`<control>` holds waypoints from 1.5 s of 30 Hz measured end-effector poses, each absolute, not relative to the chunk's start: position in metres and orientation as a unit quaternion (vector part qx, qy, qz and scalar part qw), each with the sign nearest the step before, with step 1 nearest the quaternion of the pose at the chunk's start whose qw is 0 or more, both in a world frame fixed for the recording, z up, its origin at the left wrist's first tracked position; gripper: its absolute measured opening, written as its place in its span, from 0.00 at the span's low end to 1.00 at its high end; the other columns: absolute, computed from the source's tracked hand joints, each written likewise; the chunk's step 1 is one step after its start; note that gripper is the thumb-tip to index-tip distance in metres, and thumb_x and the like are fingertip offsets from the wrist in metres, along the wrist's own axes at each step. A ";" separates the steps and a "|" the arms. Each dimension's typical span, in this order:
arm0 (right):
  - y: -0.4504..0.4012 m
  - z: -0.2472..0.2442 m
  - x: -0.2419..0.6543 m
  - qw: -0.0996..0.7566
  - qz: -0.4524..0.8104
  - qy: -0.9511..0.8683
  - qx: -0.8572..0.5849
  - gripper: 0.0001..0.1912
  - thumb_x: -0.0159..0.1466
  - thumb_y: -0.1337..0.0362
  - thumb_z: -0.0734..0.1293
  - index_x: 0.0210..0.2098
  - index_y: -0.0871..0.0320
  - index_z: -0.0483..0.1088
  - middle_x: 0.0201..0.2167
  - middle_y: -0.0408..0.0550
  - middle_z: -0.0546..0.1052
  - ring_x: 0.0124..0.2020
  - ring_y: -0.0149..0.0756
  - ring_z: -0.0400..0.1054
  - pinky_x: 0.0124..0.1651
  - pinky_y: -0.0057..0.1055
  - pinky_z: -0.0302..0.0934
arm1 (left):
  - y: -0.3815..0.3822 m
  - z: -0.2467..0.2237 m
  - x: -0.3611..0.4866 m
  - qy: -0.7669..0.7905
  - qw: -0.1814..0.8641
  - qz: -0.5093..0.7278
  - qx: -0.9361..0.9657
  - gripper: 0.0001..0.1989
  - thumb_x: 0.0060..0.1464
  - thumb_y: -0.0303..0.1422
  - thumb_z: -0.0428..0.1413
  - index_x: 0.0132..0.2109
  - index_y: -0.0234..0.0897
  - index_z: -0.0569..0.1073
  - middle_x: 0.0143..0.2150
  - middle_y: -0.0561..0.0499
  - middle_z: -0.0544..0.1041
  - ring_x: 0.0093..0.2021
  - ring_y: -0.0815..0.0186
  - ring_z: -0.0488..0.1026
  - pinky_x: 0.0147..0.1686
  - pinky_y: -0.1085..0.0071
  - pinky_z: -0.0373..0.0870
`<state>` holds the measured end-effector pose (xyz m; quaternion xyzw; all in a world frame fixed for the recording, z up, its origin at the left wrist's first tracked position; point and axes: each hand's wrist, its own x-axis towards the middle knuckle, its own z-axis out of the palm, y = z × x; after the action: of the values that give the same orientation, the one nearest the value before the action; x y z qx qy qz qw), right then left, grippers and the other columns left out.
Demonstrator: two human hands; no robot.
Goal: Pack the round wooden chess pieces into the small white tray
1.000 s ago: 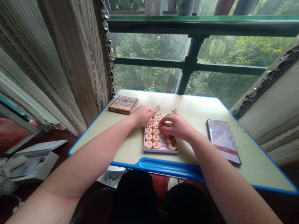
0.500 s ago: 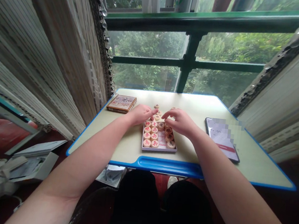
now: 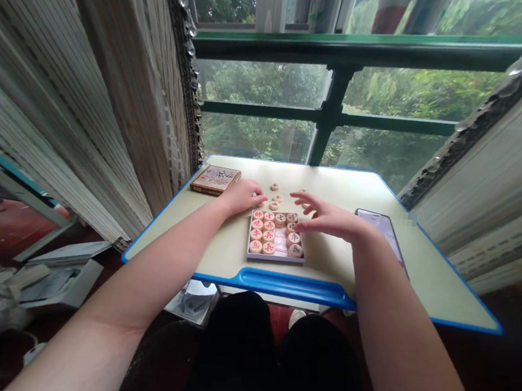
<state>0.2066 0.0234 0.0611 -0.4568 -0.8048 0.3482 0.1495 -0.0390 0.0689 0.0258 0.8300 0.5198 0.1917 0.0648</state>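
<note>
A shallow box of Chinese chess pieces lies in front of me, with red pieces in its left columns and dark ones along the right. My left hand is just beyond its far left corner, thumb and fingers closed at a Chinese chess piece on the table. My right hand hovers at the box's right side, fingers spread and holding nothing. Its thumb side partly overlaps the right-column pieces. Between my hands, past the box, several loose pieces lie on the table; another is partly hidden behind my right fingers.
The pale table has a blue rim and a blue front groove. A decorated flat box lies at the back left. A phone lies on the right, partly behind my forearm. Curtains hang beside the window.
My left hand has drawn left, off the box's far edge. My right hand has moved right and its fingers have spread, uncovering the top-right piece. The view has shifted slightly.
</note>
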 end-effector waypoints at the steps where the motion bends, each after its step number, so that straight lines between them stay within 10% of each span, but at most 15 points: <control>1: 0.019 0.061 0.206 0.131 0.340 -0.815 -0.450 0.47 0.49 0.53 0.72 0.64 0.50 0.51 0.60 0.53 0.61 0.58 0.49 0.58 0.56 0.42 0.57 | 0.069 0.025 -0.039 0.522 0.058 0.194 0.829 0.13 0.52 0.38 0.54 0.33 0.34 0.79 0.36 0.47 0.77 0.35 0.64 0.72 0.39 0.70 0.67; 6: -0.003 0.054 0.191 0.033 0.260 -0.854 -0.450 0.67 0.35 0.48 0.76 0.67 0.49 0.39 0.67 0.55 0.45 0.66 0.62 0.36 0.63 0.56 0.42 | 0.071 0.020 -0.039 0.513 0.041 0.207 0.832 0.10 0.52 0.32 0.54 0.39 0.36 0.78 0.43 0.47 0.76 0.39 0.64 0.73 0.43 0.70 0.68; 31: 0.024 0.032 0.191 0.117 0.227 -0.855 -0.451 0.66 0.38 0.48 0.76 0.67 0.53 0.39 0.64 0.57 0.53 0.64 0.56 0.44 0.63 0.50 0.45 | 0.076 0.019 -0.040 0.538 0.025 0.280 0.794 0.17 0.54 0.25 0.49 0.50 0.32 0.73 0.47 0.41 0.75 0.48 0.59 0.72 0.51 0.62 0.67; 37: 0.021 0.043 0.189 0.258 0.210 -0.855 -0.398 0.35 0.55 0.49 0.67 0.59 0.51 0.61 0.57 0.52 0.65 0.60 0.48 0.53 0.59 0.49 0.51 | 0.056 0.033 -0.022 0.431 0.254 0.418 0.758 0.28 0.48 0.31 0.59 0.57 0.33 0.66 0.43 0.43 0.76 0.36 0.67 0.74 0.36 0.69 0.73; 45: 0.024 0.044 0.182 0.381 0.114 -0.827 -0.397 0.14 0.57 0.62 0.66 0.43 0.53 0.73 0.41 0.48 0.76 0.48 0.44 0.64 0.54 0.43 0.55 | 0.044 0.035 -0.010 0.350 0.428 0.462 0.693 0.29 0.43 0.32 0.63 0.53 0.31 0.67 0.42 0.43 0.76 0.39 0.65 0.75 0.44 0.63 0.73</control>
<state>0.1820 0.0243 0.0440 -0.3968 -0.8273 0.1144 0.3808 -0.0100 0.0444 0.0353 0.6931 0.3503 0.4620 0.4283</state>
